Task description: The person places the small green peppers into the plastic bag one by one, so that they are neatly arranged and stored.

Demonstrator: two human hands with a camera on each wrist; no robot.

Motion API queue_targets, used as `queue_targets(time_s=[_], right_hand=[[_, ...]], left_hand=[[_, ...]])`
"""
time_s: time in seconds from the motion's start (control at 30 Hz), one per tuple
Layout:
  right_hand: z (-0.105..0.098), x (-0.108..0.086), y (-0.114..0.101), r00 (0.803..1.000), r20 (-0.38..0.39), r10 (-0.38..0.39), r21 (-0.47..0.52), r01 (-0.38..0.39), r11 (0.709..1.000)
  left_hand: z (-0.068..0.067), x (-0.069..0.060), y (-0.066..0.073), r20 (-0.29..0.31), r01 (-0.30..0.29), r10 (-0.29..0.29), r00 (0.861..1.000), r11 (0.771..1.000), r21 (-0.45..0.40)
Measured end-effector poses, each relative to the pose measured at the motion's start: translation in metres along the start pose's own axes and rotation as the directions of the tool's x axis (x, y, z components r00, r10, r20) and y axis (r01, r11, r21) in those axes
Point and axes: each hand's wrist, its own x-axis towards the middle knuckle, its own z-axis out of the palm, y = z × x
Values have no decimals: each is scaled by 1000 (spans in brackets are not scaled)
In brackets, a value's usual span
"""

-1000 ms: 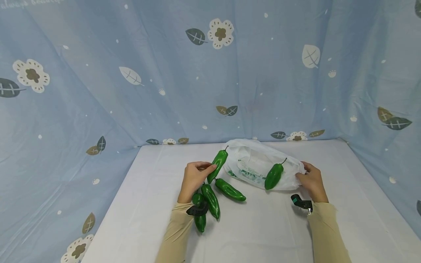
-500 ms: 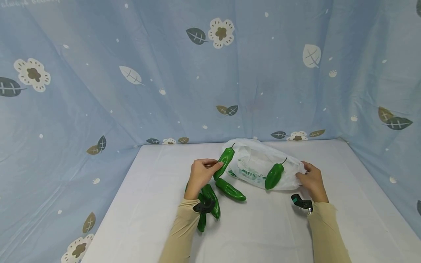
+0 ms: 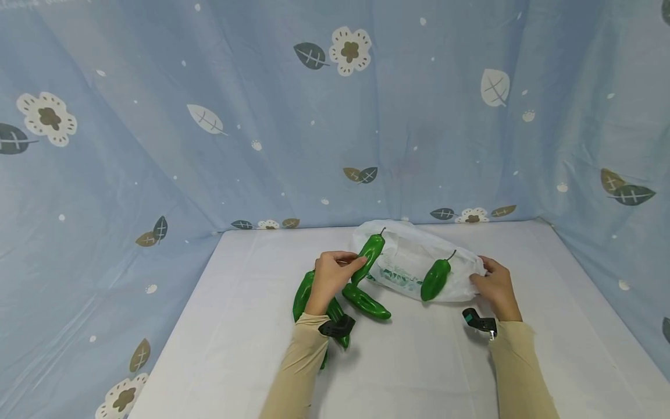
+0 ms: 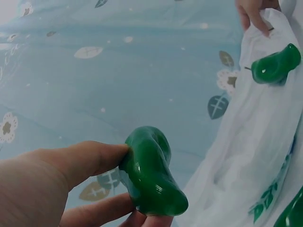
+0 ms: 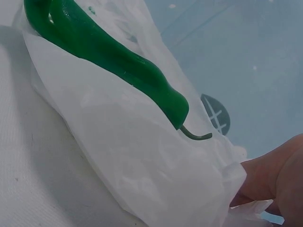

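My left hand (image 3: 332,279) pinches a green pepper (image 3: 370,254) between thumb and fingers, stem pointing up and away, in front of the left part of a white plastic bag (image 3: 403,241). In the left wrist view the held pepper (image 4: 151,175) shows its rounded tip toward the camera. My right hand (image 3: 494,288) grips the right end of the bag, which lies flat with green print on it. On top of the bag, near that hand, rests a second green pepper (image 3: 435,280); its curved stem shows in the right wrist view.
One green pepper (image 3: 366,302) lies on the white table (image 3: 419,361) just in front of the bag. Several more, including a pepper (image 3: 302,297) at the left, lie under and beside my left forearm, partly hidden. A blue patterned curtain (image 3: 293,145) hangs behind the table.
My left hand has moved to the right with the pepper, bringing it over the bag's left part. The right hand, the bag and the pepper on it have stayed put.
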Motion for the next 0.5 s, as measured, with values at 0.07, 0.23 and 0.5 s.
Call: queue_targets(time_s=[0.07,0.23,0.5], right_hand=[[0,0,0,1000,-3,-6,-7,6,1000],[0,0,2,1000,0,-18,-7,18,1000],[0,0,1,1000,-16,-19,-11,19,1000]], left_hand=[[4,1,1,4,-7,7,1000,1000,6],[12,3,4,20,-8,8,1000,1000,8],[24,8,4,48,-45,45,998,999,-8]])
